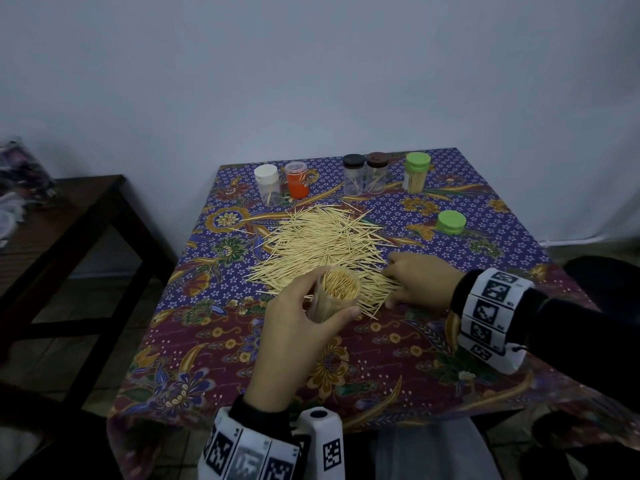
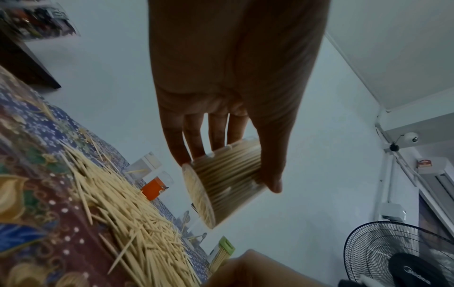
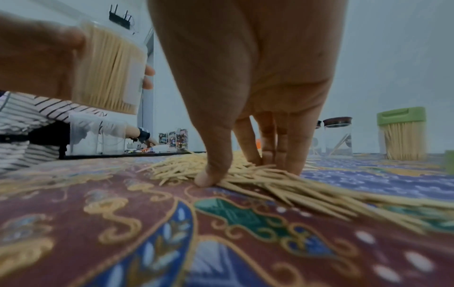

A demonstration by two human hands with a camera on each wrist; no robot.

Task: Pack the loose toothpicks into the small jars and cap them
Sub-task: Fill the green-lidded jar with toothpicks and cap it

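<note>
My left hand (image 1: 325, 303) (image 2: 228, 172) grips a clear uncapped jar (image 1: 337, 292) (image 2: 221, 184) packed full of toothpicks and holds it tilted just above the cloth at the near edge of the loose toothpick pile (image 1: 322, 240) (image 3: 307, 188). To its right, my right hand (image 1: 389, 285) (image 3: 240, 170) rests on the pile's near right corner, thumb and fingertips closing round a bunch of toothpicks that lies on the cloth. A loose green cap (image 1: 451, 222) lies at the right of the pile.
Along the back of the batik-covered table (image 1: 242, 358) stand a white-capped jar (image 1: 267, 180), an orange jar (image 1: 297, 180), two dark-capped jars (image 1: 354, 174) and a full green-capped jar (image 1: 417, 173). A dark wooden bench (image 1: 69, 209) stands at the left. A person in a striped top (image 3: 29, 116) sits beyond.
</note>
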